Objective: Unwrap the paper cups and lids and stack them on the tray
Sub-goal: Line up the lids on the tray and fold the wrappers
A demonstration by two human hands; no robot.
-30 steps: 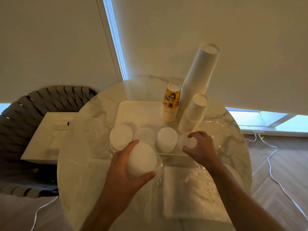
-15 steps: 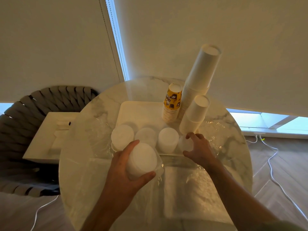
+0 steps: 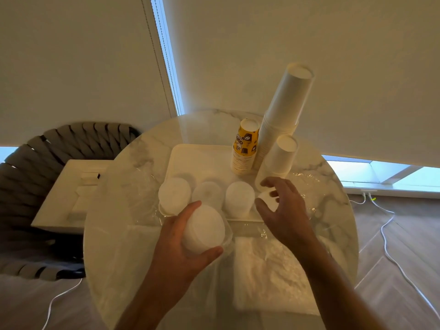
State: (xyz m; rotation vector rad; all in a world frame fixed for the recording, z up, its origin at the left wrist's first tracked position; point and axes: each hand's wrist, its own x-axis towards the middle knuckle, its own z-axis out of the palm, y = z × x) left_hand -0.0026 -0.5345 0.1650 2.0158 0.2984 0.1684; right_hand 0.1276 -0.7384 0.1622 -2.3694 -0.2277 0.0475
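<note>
A white tray (image 3: 190, 156) lies on the round marble table (image 3: 133, 234). Three stacks of white lids (image 3: 175, 195) (image 3: 207, 192) (image 3: 239, 198) stand along its near edge. A fourth, shorter lid stack (image 3: 269, 198) sits at the near right corner. My right hand (image 3: 285, 213) hovers just over that short stack with fingers spread, holding nothing. My left hand (image 3: 176, 251) grips a wrapped stack of lids (image 3: 203, 228) in front of the tray. At the tray's far right stand a yellow cup stack (image 3: 246, 148), a tall white cup stack (image 3: 285, 108) and a shorter white cup stack (image 3: 279, 160).
Clear plastic wrap (image 3: 140, 182) lies crumpled on the table left and right of the tray. A flat white packet (image 3: 269, 270) lies near the front edge. A woven chair (image 3: 35, 151) with a white box (image 3: 66, 194) stands to the left. Cables (image 3: 392, 246) run over the floor at right.
My right hand has released the short lid stack at the tray's corner and spread its fingers above it. My left hand keeps holding the wrapped lids in place.
</note>
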